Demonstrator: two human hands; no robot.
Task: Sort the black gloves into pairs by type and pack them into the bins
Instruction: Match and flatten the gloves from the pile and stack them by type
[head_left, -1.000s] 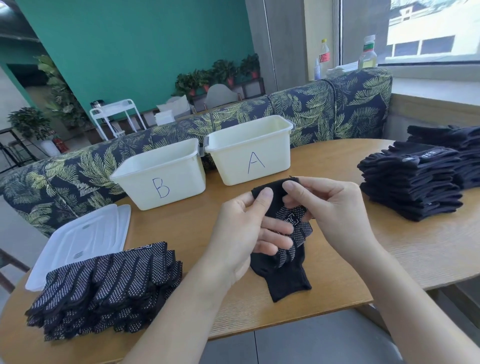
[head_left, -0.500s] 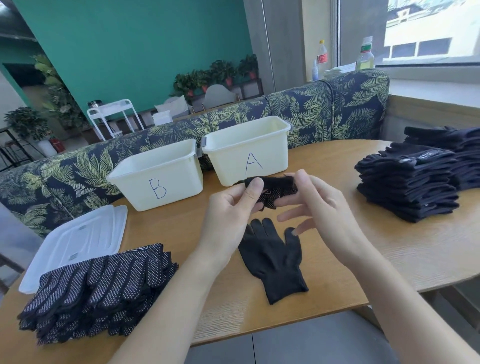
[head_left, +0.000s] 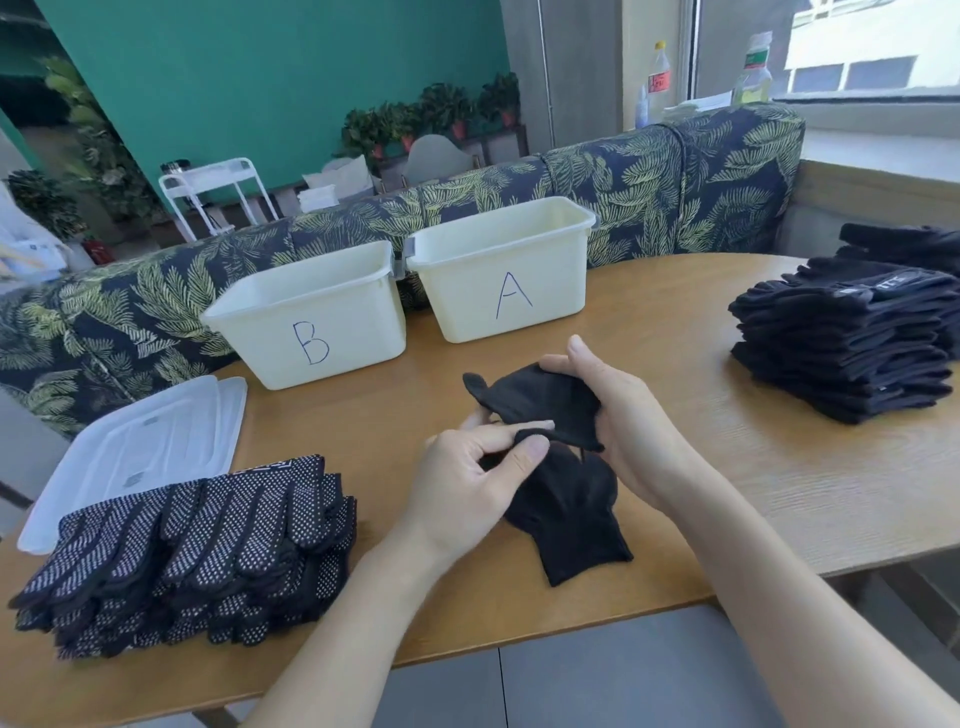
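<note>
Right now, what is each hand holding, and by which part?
Both hands hold one black glove above the table: the right hand grips its right side, and the left hand pinches its lower edge between thumb and forefinger.

Lowered the folded black knit glove (head_left: 540, 400) onto the flat black glove (head_left: 566, 512). Moved both hands (head_left: 467, 483) (head_left: 623, 431) nearer.
</note>
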